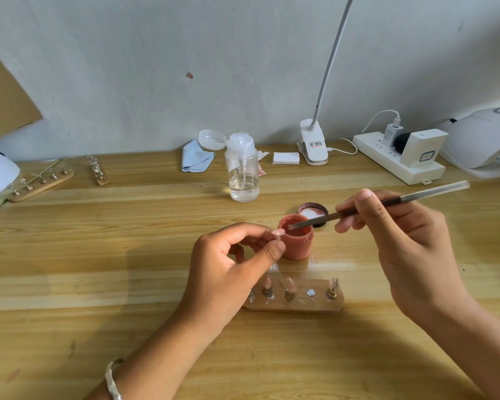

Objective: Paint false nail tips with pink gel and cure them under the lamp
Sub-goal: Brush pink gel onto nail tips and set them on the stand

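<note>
Left grip point(228, 261) is up over the table point(98, 255), thumb and fingers pinched on a small stand with a nail tip point(278, 232) on top, and that tip sits just beside the rim of the pink jar point(296, 243). Right grip point(401, 241) is curled round a brush point(387, 202), pinching it mid-handle, with the handle slanting up to the right and the bristle end down in the mouth of the open jar. The jar's lid point(313, 212) lies upturned just behind it, touching or nearly so. In front of the jar, near the person, there's a wooden holder point(306, 306) with two pink tips standing on it, a bare stand at its right end and one empty socket between; its left end is hidden by the left grip. Further back stands a clear pump bottle point(243, 174) with its cap flipped open, a blue cloth point(195, 160) to its left, white pads point(285, 158) to its right. Along the wall: a clip lamp point(312, 145) and a power strip point(399, 163), and at the far right edge a white curing lamp point(485, 140), well apart from the jar. Two more holders point(41, 180) lie far left. A bracelet point(113, 379) sits on the left wrist.
</note>
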Available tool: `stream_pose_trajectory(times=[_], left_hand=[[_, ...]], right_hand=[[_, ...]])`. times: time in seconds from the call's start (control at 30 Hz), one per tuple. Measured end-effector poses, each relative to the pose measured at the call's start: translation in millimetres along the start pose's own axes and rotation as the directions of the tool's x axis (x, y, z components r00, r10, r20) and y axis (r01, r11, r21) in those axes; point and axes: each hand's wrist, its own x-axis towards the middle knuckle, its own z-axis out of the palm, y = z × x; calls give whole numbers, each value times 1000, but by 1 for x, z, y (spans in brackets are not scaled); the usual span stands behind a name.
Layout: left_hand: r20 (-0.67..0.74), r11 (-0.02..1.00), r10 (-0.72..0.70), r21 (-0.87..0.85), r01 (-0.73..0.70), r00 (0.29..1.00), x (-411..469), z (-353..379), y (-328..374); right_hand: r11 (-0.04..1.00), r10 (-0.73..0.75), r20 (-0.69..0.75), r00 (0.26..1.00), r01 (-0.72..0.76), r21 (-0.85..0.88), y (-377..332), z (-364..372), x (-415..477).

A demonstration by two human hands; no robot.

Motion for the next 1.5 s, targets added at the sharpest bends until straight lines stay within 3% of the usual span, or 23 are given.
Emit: stream_pose_trajectory(times=[0.23,0.5,0.73,0.97,1.2,1.5], left_hand=[[-10,1000,-10,3,10,1000,0,0,0],[5,999,25,24,-26,1000,1,-1,-1],[2,999,39,17,-39,999,1,0,-2],[14,998,56,-1,-56,998,1,-1,-2],[9,998,61,7,-61,998,1,1,0],[-10,994,104,33,-104,994,2,1,0]], right_hand=[[1000,2,67,998,-2,-4,1,3,-3],[999,37,-16,999,-36,5,2,-1,1],[1000,20,106,994,-21,2,0,3,-2],[997,79,-22,997,-78,18,1,-1,2],[997,76,96,992,-74,-32,0,1,-1],[988,153,-2,988,-153,-10,1,-2,5]])
